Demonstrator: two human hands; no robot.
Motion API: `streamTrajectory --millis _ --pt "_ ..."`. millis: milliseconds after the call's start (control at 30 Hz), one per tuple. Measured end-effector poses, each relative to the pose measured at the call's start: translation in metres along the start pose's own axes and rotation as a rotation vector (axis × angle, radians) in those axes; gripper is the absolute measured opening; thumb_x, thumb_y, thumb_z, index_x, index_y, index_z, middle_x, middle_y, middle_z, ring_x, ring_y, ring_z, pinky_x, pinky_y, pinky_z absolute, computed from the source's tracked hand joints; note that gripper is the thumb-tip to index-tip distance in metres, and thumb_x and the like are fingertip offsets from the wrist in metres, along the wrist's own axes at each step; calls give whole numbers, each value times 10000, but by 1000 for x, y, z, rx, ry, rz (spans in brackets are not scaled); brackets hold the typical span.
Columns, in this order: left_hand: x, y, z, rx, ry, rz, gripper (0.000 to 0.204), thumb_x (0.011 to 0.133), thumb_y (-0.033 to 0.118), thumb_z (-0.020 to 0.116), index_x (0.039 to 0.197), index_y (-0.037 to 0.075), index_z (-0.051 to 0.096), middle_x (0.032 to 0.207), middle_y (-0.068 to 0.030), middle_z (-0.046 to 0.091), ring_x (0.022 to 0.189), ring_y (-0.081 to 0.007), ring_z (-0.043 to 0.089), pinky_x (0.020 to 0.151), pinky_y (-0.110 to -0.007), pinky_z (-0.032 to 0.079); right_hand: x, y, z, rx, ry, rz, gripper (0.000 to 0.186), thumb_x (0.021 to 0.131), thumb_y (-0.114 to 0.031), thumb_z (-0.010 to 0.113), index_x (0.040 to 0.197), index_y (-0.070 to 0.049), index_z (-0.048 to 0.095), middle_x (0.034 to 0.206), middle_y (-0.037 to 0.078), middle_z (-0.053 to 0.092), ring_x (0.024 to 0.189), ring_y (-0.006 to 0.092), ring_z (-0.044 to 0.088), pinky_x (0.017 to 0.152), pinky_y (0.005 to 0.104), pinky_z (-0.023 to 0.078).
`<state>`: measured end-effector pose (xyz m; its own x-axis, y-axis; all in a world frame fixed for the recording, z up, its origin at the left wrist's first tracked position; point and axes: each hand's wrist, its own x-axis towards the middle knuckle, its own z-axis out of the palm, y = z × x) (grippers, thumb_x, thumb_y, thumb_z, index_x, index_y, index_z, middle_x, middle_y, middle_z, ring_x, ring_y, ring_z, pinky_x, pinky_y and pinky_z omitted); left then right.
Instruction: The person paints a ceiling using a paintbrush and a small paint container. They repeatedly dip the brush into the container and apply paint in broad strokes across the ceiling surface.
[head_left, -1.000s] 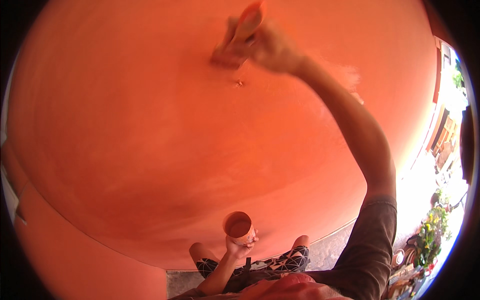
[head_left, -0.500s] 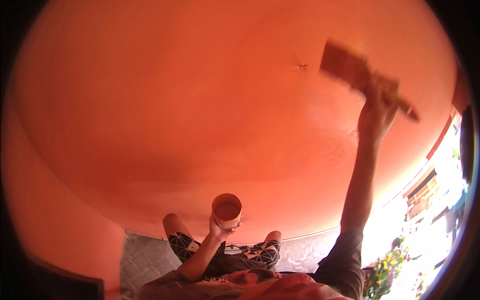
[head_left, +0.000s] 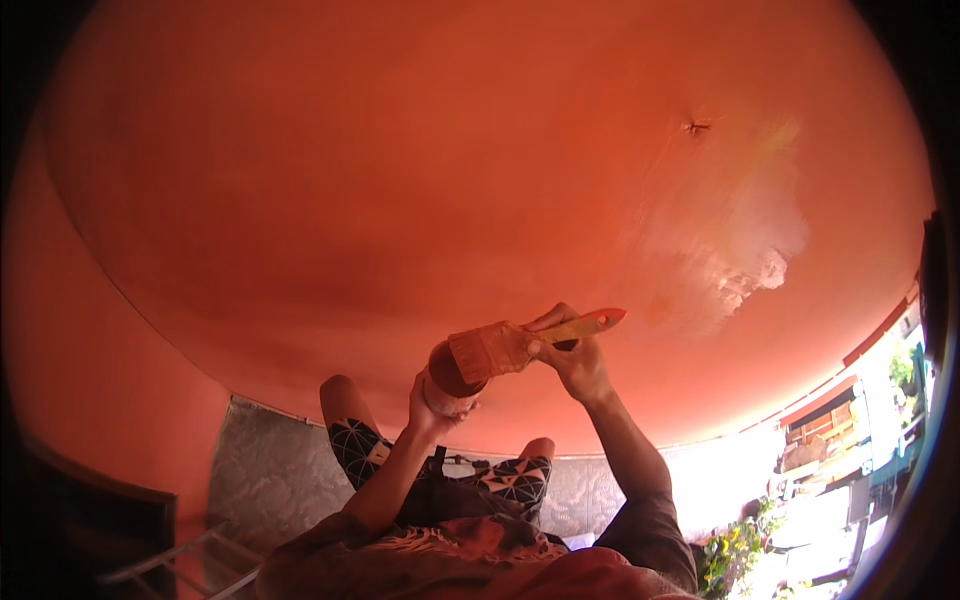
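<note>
My left hand (head_left: 428, 413) is closed around a small round paint container (head_left: 450, 401), held low in front of my legs with its mouth tipped up toward me. Reddish-brown paint shows inside. In my right hand (head_left: 570, 350) is a wide paintbrush (head_left: 488, 356), gripped near the base of its handle. The bristles lie across the container's rim, and the handle with its red tip points right. Ahead of me spreads an orange wall (head_left: 400, 200), with a glossy wet-looking patch (head_left: 750, 230) on the right and a small dark blemish (head_left: 697, 127) above it.
A grey patterned floor (head_left: 270, 470) runs along the wall's foot. Metal rails (head_left: 185, 552), perhaps of a ladder, stand at the lower left beside a dark opening (head_left: 95, 510). Leafy plants (head_left: 735, 555) grow at the lower right, near a bright outdoor area.
My right hand has brought the brush down and left from the upper right of the wall to the container. The container stays in my left hand, and the glossy patch now shows plainly.
</note>
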<state>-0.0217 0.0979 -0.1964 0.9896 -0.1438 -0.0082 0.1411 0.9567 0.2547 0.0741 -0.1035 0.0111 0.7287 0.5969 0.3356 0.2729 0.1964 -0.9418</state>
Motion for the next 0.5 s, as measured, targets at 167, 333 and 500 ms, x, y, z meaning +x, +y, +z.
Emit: streamTrajectory --millis 167,333,500 --pt "-1 -2 5 -23 62 6 740 934 690 419 1393 117 510 1179 -166 622 861 -352 655 542 -303 513 3 -10 1 -57 -100 73 198 886 -60 762 1025 19 645 1019 85 656 887 143 653 768 273 538" --pt "-3 -12 12 -74 29 31 672 939 629 439 1352 105 522 1141 -150 654 839 -329 660 533 -326 508 17 -58 -14 -373 58 -243 119 873 -2 738 969 32 677 1020 121 667 919 175 648 802 282 534" --pt "-2 -12 7 -66 48 20 668 940 622 430 1341 96 527 1128 -153 656 837 -333 659 526 -325 505 91 -114 -46 -617 -1 -820 94 854 50 706 948 52 711 1062 173 654 1004 256 645 798 332 565"
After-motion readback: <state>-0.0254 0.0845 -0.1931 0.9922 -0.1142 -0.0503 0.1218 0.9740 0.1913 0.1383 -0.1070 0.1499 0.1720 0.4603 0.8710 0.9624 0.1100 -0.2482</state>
